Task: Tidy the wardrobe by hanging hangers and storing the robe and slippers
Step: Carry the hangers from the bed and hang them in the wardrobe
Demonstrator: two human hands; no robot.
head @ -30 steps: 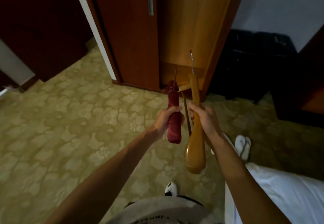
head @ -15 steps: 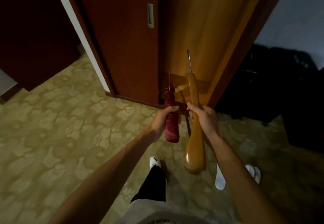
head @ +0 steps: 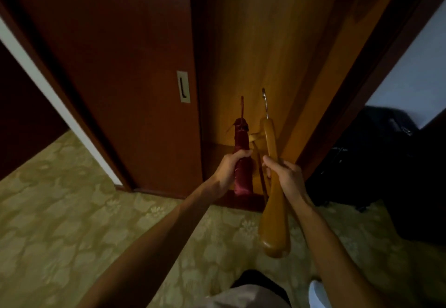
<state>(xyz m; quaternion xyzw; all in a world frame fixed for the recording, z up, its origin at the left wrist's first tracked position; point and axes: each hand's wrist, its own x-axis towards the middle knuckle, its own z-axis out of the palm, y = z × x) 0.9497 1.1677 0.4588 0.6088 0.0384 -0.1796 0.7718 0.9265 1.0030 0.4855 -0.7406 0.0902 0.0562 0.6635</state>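
Two hangers held up before the open wardrobe, one in each hand.

I record the left hand (head: 228,171) with fingers curled round the middle of a red padded hanger (head: 243,163), which stands roughly upright with its hook at the top. The right hand (head: 284,175) grips a wooden hanger (head: 274,211) about midway along; its metal hook points up and its broad rounded end hangs low over the patterned carpet (head: 72,223). The two hangers stand just beside each other, whether touching I cannot tell. Both sit in front of the wardrobe opening (head: 265,42), between the dark sliding door (head: 120,66) on the left and the frame on the right. A dark bag (head: 374,158) lies on the floor to the right, and a white slipper (head: 317,294) shows at the bottom edge.
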